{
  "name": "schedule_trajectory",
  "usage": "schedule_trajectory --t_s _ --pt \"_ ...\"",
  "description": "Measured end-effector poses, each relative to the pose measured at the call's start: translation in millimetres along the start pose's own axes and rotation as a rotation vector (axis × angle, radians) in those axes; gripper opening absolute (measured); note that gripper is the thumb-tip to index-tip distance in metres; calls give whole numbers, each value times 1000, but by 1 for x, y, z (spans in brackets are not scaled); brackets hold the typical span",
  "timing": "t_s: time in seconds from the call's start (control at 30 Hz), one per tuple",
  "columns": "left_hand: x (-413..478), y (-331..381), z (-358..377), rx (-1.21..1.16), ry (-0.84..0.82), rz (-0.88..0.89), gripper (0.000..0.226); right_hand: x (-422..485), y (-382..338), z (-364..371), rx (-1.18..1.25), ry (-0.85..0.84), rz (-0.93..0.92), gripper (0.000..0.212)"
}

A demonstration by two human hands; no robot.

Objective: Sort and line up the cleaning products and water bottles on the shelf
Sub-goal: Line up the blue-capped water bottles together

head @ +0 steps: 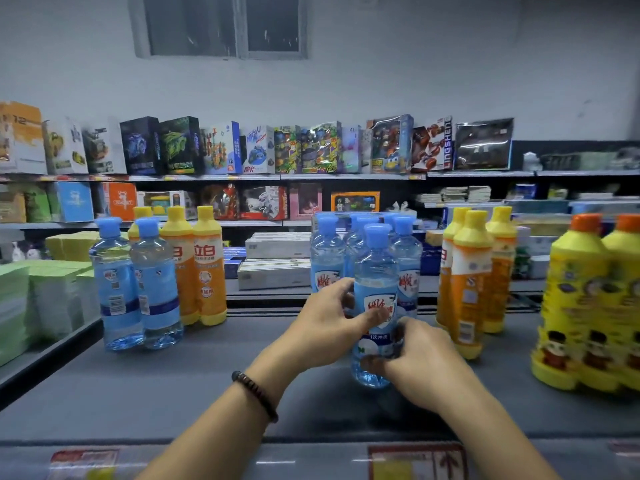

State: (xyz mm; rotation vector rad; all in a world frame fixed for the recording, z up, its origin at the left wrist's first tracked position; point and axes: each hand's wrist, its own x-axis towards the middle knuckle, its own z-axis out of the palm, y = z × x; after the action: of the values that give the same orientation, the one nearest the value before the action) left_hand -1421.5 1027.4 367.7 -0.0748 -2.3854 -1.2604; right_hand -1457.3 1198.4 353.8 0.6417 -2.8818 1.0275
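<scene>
- Gripping the front blue bottle (375, 292) at centre frame, the left hand (322, 327) and right hand (426, 362) curl their fingers round it.
- The bottle is upright at the grey shelf (173, 386), just in front of other blue bottles (327, 258).

Rightmost yellow bottle (623, 289): blurry, edge-cut.

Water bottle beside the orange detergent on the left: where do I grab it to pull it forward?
Take the water bottle by its tapered shoulder under the blue cap, coming from the front. It stands upright, close between the leftmost water bottle and the orange detergent, so its sides look blocked. Left hand and right hand both grip the middle blue bottle.
</scene>
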Motion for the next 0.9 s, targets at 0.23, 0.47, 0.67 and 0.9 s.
schedule_trajectory --t_s 0.23,0.47,0.67,0.9 --pt "19 11 39 -21 -17 27 32 1 28 -11 32 89 93 53" --pt "28 22 55 151 -5 5 37 10 41 -18 13 152 113 45" --pt "28 24 57 187 14 -51 39 15 43 -15 11 191 123 44" --pt "27 28 59 193 2 -80 40 12 42 -13 11 177 128 41"
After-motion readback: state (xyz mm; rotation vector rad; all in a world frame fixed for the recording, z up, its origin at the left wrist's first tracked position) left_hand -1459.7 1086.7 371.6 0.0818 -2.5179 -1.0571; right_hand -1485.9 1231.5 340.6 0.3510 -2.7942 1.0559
